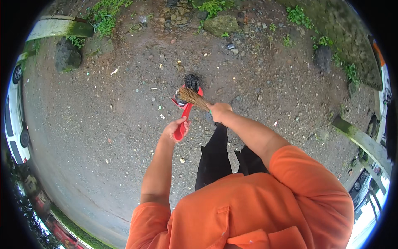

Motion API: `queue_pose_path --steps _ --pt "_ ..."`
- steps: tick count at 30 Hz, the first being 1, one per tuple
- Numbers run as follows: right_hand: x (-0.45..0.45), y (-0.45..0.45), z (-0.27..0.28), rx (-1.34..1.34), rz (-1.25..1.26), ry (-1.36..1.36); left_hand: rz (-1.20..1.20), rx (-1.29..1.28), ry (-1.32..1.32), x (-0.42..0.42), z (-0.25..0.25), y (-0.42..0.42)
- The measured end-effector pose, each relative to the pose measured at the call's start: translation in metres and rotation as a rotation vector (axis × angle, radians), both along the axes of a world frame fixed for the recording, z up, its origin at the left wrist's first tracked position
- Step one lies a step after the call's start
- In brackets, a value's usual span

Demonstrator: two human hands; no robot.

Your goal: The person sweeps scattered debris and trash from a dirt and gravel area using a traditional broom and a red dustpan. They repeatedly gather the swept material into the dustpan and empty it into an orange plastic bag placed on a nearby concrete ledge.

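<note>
My left hand (177,129) is closed around the handle of a red plastic dustpan (187,109), whose pan is out in front of me, low over the gravel ground. My right hand (220,112) grips the bound end of a stick broom (194,98) made of thin brown bristles. Its bristles lie across the pan and hide part of it. A crumpled black plastic piece (192,81) sits at the pan's far side; whether it is inside or just beyond the rim I cannot tell. More dark litter (180,101) shows in the pan under the bristle tips.
Small scraps, such as a pale wrapper (114,72), dot the gravel ground (124,102). Dark rocks stand at left (67,54) and right (323,58). Mossy concrete beams (62,28) border both sides. A white car (15,121) is at the far left.
</note>
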State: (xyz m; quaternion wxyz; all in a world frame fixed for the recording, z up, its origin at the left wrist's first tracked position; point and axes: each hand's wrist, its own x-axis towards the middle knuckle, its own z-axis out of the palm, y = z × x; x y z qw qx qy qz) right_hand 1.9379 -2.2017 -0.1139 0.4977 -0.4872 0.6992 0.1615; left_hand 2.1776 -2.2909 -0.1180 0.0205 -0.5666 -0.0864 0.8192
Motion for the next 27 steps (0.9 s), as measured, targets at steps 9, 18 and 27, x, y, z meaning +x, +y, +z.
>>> queue_pose_path --steps 9,18,27 --pt "-0.061 0.182 0.096 -0.276 -0.181 0.116 -0.437 -0.418 0.046 0.030 0.100 0.140" --pt "-0.004 0.560 0.184 -0.502 -1.028 0.370 -1.161 -0.818 0.116 -0.008 0.206 0.200" --pt "0.248 0.845 0.130 0.021 -2.206 0.561 -1.411 -0.544 0.312 -0.140 0.214 0.392"
